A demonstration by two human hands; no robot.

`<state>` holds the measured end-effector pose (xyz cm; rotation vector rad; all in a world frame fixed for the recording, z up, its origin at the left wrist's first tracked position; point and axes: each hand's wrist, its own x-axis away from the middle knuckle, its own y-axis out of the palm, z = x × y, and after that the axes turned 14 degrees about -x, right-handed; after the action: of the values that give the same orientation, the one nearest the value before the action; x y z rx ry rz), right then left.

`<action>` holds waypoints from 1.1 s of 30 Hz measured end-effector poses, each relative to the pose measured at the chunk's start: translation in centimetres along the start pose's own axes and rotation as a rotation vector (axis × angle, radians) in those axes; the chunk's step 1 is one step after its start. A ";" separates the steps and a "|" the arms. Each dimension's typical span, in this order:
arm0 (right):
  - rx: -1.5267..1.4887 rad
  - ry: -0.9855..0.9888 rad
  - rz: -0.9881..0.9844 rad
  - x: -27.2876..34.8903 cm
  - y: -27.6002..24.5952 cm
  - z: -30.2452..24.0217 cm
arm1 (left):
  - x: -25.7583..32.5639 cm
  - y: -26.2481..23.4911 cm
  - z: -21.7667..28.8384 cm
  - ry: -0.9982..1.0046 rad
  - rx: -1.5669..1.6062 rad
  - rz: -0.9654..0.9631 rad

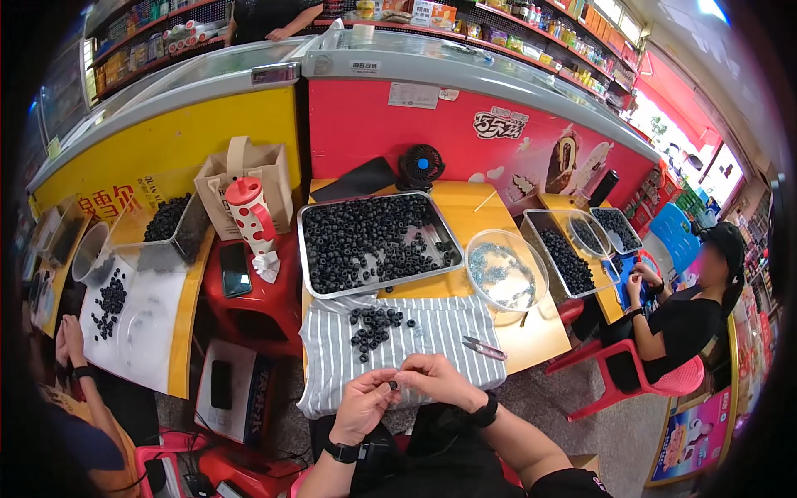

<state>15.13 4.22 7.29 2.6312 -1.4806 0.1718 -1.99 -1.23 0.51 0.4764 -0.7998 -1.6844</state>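
Where the two forearms rise from the lower edge, each with a dark band at the wrist, the hands meet over the near edge of a striped cloth (pixel 415 349). The left hand (pixel 363 405) is bent inward, its fingers (pixel 383 388) curled and pinched on a small black bead (pixel 393 385). The right hand (pixel 436 378) arches over from the other side, fingers curled down so that its fingertips meet those of the left at the bead; whether it grips anything of its own cannot be told.

Just beyond the fingertips, a loose heap of black beads (pixel 374 325) lies on the cloth. To the right of the right hand's fingers, small scissors (pixel 484 348) rest at the cloth's edge.

Farther out from the fingers, a metal tray (pixel 320 286) full of black beads sits on the yellow table (pixel 477 212), and a clear round bowl (pixel 505 270) stands to its right. Beyond the tray is a small black fan (pixel 420 166).

Off to the right a seated person (pixel 689 324) works beside a second tray (pixel 544 217). To the left stands a red stool (pixel 257 303) with a phone (pixel 235 270) and a spotted red jug (pixel 249 212).
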 end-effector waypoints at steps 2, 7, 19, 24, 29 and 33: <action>0.189 -0.167 0.094 -0.6 -1.1 0.4 | 0.1 -0.5 -0.3 0.013 -0.011 0.001; 0.676 -0.369 0.275 -3.7 -3.8 -0.3 | -0.1 -0.4 -0.2 0.017 0.009 -0.019; 1.186 -0.482 0.209 -7.7 -1.2 -0.7 | -0.2 -1.0 -0.4 0.029 0.005 -0.039; 1.013 -0.458 0.075 -3.3 -0.7 -0.5 | -0.1 -1.0 -0.5 0.023 0.012 -0.014; 1.070 -0.522 0.060 -1.1 -0.2 1.5 | -0.2 -0.8 -0.5 0.051 0.003 -0.028; 0.507 -0.442 0.165 -0.3 -0.5 2.5 | 0.0 -0.3 -0.1 0.062 0.001 -0.011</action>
<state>15.51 4.33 4.79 3.0848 -2.0261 -0.0330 -2.15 -1.19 0.19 0.5326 -0.7543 -1.6716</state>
